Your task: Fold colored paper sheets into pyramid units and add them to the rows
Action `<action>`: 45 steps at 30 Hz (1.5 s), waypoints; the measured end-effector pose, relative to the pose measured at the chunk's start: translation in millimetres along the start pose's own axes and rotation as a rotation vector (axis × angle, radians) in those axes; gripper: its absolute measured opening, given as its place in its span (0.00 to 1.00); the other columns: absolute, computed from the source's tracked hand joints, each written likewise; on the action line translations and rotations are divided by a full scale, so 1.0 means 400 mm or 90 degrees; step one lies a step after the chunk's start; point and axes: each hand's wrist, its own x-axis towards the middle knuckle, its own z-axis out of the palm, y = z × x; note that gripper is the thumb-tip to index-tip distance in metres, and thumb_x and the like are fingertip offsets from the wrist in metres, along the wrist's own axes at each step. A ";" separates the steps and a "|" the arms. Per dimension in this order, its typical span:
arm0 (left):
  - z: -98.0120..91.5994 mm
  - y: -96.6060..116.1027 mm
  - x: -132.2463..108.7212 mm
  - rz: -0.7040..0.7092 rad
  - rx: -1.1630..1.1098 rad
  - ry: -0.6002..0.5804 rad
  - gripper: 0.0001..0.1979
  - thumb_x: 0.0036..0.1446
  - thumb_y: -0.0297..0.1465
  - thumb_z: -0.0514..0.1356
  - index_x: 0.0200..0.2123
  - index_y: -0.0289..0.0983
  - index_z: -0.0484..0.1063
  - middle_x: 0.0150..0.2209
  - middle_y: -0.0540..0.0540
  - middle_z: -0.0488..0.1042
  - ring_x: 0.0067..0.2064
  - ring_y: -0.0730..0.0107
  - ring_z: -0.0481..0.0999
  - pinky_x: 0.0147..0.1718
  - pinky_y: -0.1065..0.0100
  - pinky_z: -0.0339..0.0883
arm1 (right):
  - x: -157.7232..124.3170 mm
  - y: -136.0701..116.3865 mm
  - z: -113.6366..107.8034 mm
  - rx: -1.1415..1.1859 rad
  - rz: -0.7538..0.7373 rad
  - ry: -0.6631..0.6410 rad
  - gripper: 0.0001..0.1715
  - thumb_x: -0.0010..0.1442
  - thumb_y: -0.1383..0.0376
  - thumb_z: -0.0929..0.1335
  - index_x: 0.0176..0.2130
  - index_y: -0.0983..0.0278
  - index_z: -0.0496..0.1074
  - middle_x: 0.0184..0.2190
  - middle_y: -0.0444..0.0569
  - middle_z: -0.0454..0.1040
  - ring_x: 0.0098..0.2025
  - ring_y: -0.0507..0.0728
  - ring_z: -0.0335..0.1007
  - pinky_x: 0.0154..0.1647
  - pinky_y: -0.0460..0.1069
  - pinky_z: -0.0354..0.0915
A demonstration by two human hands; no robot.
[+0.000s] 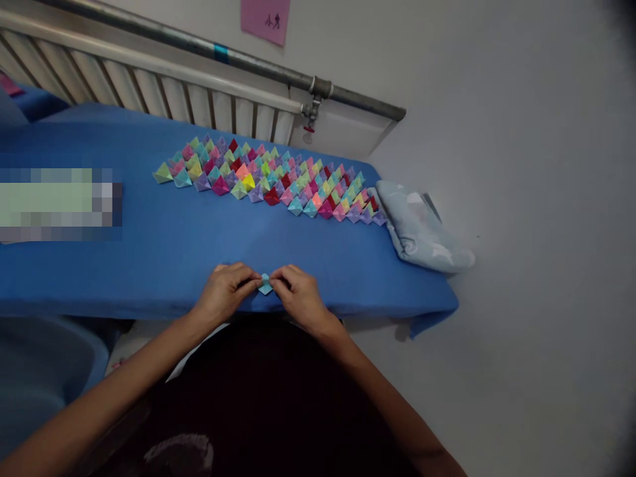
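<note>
A small light-blue folded paper boat [265,285] is held between my two hands, close to the front edge of the blue-covered table [163,265]. My left hand [227,288] pinches its left side between thumb and fingers. On the other side, the fingertips of my right hand [299,291] pinch its right corner. Farther back lie several rows of folded paper boats [271,196] in pink, purple, green, yellow, red and blue, packed close together. The lower fingers of both hands are partly hidden.
A folded grey-blue patterned cloth [422,228] lies at the table's right end, against the wall. Behind the table run a white radiator [149,89] and a metal pipe [278,73] with a valve. A blurred-out item [50,202] is at the left. A blue chair [44,371] stands lower left.
</note>
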 end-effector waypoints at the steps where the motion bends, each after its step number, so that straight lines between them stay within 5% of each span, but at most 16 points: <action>1: 0.000 0.001 -0.001 0.001 -0.004 0.001 0.12 0.64 0.38 0.57 0.32 0.41 0.77 0.30 0.51 0.79 0.34 0.70 0.76 0.40 0.65 0.62 | 0.000 0.000 0.001 -0.007 0.000 -0.004 0.07 0.63 0.70 0.66 0.32 0.62 0.72 0.31 0.43 0.71 0.34 0.51 0.67 0.38 0.45 0.60; 14: -0.002 0.015 -0.002 -0.083 -0.082 0.054 0.11 0.61 0.38 0.57 0.35 0.40 0.76 0.33 0.49 0.77 0.36 0.68 0.75 0.39 0.64 0.67 | -0.008 0.003 0.009 0.023 0.044 0.101 0.09 0.63 0.67 0.64 0.30 0.61 0.67 0.30 0.44 0.71 0.33 0.53 0.66 0.37 0.47 0.61; 21: 0.006 0.068 0.002 -0.114 -0.065 0.078 0.13 0.55 0.40 0.62 0.40 0.38 0.73 0.31 0.49 0.76 0.31 0.69 0.75 0.33 0.66 0.70 | -0.016 -0.021 0.014 0.023 -0.030 0.145 0.07 0.63 0.67 0.62 0.32 0.60 0.67 0.31 0.46 0.71 0.35 0.54 0.67 0.40 0.48 0.62; 25: 0.012 0.073 0.006 -0.183 -0.160 0.057 0.11 0.54 0.39 0.61 0.38 0.39 0.73 0.26 0.53 0.74 0.28 0.70 0.75 0.30 0.68 0.69 | -0.017 -0.027 0.018 0.052 -0.008 0.158 0.07 0.62 0.66 0.63 0.31 0.60 0.67 0.31 0.46 0.71 0.34 0.54 0.67 0.39 0.48 0.63; 31: 0.030 0.056 0.011 -0.248 -0.375 0.111 0.15 0.50 0.40 0.61 0.39 0.38 0.71 0.36 0.47 0.79 0.36 0.66 0.79 0.39 0.63 0.73 | -0.024 -0.018 0.035 0.106 0.062 0.174 0.07 0.60 0.65 0.63 0.30 0.60 0.66 0.31 0.45 0.71 0.33 0.53 0.66 0.35 0.47 0.63; 40: 0.004 0.047 0.018 -0.207 -0.148 0.055 0.14 0.55 0.37 0.56 0.42 0.40 0.75 0.35 0.48 0.82 0.34 0.65 0.80 0.34 0.66 0.71 | -0.006 -0.027 0.005 0.214 0.104 0.139 0.08 0.60 0.59 0.64 0.35 0.61 0.70 0.33 0.45 0.73 0.34 0.53 0.69 0.36 0.46 0.65; 45: -0.002 0.052 0.018 -0.174 -0.100 0.037 0.14 0.56 0.37 0.55 0.41 0.40 0.75 0.33 0.48 0.81 0.32 0.67 0.79 0.32 0.67 0.70 | 0.017 -0.026 0.007 0.142 0.091 0.052 0.06 0.55 0.67 0.68 0.36 0.61 0.75 0.32 0.43 0.75 0.31 0.51 0.68 0.34 0.45 0.64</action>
